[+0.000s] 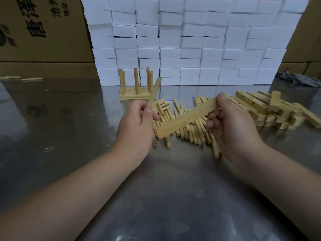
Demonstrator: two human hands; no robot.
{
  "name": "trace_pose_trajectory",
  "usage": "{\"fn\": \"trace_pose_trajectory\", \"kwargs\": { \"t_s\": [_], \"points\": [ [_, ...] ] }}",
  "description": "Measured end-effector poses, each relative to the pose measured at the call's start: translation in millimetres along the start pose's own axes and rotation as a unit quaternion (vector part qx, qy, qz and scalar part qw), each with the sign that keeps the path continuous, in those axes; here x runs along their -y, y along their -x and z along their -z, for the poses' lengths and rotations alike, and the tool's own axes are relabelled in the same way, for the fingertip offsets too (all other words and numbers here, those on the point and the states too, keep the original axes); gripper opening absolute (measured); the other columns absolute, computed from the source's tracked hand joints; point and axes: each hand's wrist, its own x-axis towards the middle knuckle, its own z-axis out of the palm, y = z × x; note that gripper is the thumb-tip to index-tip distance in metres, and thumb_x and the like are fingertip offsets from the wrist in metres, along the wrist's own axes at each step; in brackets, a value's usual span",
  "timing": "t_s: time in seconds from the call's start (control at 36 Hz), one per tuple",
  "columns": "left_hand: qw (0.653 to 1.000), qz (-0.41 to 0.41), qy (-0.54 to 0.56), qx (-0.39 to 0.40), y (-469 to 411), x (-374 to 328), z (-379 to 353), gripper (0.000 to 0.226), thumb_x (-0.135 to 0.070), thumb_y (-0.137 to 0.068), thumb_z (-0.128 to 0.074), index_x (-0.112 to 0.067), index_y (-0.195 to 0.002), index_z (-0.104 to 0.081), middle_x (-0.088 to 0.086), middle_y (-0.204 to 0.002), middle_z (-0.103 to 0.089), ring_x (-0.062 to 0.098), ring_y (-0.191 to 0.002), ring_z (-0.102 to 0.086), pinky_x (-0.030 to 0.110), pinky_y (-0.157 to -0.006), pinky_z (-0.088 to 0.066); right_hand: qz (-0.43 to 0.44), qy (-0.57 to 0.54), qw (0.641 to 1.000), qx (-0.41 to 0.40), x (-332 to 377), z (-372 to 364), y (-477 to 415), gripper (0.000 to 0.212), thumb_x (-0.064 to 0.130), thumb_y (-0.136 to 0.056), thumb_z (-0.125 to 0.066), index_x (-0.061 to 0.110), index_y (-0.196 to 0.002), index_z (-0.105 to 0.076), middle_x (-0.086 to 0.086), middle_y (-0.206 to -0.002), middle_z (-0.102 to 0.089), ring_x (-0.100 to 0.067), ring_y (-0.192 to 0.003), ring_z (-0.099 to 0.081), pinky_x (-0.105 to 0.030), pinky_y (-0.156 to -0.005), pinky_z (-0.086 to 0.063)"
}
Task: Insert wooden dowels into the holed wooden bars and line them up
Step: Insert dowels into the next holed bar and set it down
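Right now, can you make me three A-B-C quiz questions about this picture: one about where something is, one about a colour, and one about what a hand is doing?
1. Where is the pile of holed bars? A) right of the loose dowels B) on a cardboard box C) on a chair
2. What colour are the stacked blocks at the back? A) red B) white C) black
3. What is the left hand doing? A) lying flat B) pinching a thin wooden stick C) holding a cup
Answers: 1 A, the bars lie heaped right of the dowels; 2 B, every block is white; 3 B, thumb and fingers pinch the tilted stick.
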Motion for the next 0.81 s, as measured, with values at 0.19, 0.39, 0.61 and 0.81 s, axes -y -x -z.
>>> {"fn": "trace_pose_trajectory", "kwargs": {
  "t_s": [0.19,0.39,0.61,0.81],
  "points": [
    [0.994,-0.042,-0.089,0.04,7.4,-6.1,1.5,0.018,-0.03,-0.094,-0.037,-0.033,-0.079,-0.048,-0.019,-0.081,-0.061,-0.002,-0.075,-0.055,0.016,-0.063,-0.043,-0.011,-0.091,0.994,0.063,-5.3,-5.3,3.2,0.027,0.025,-0.098,-0.044,0.012,-0.076,-0.054,0.004,-0.051,-0.052,-0.008,-0.046,-0.051,-0.019,-0.05,-0.047],
    [0.992,-0.025,-0.11,0.063,9.2,-9.6,2.8,0.017,-0.034,-0.094,-0.035,-0.029,-0.079,-0.042,-0.004,-0.07,-0.055,0.012,-0.058,-0.055,0.03,-0.053,-0.045,-0.024,-0.161,0.983,0.085,-1.6,-3.6,2.7,0.025,0.024,-0.098,-0.039,0.01,-0.083,-0.053,0.001,-0.052,-0.052,-0.009,-0.045,-0.053,-0.019,-0.05,-0.048],
    [0.983,-0.107,-0.12,0.088,20.3,-18.2,0.8,0.014,-0.045,-0.084,-0.032,-0.032,-0.08,-0.037,-0.008,-0.06,-0.05,0.005,-0.058,-0.048,0.022,-0.049,-0.035,0.023,0.044,0.982,0.184,-17.9,-10.1,14.7,0.019,0.025,-0.086,-0.056,0.007,-0.089,-0.058,-0.002,-0.067,-0.063,-0.01,-0.06,-0.058,-0.02,-0.06,-0.047],
    [0.974,-0.139,-0.139,0.113,22.9,-19.3,3.2,0.021,-0.045,-0.082,-0.032,-0.025,-0.082,-0.038,-0.009,-0.058,-0.046,0.004,-0.06,-0.047,0.019,-0.049,-0.034,0.031,0.029,0.981,0.192,-15.9,-10.7,17.2,0.018,0.017,-0.084,-0.058,0.007,-0.099,-0.057,-0.008,-0.083,-0.069,-0.014,-0.073,-0.063,-0.024,-0.067,-0.049]
  ]
}}
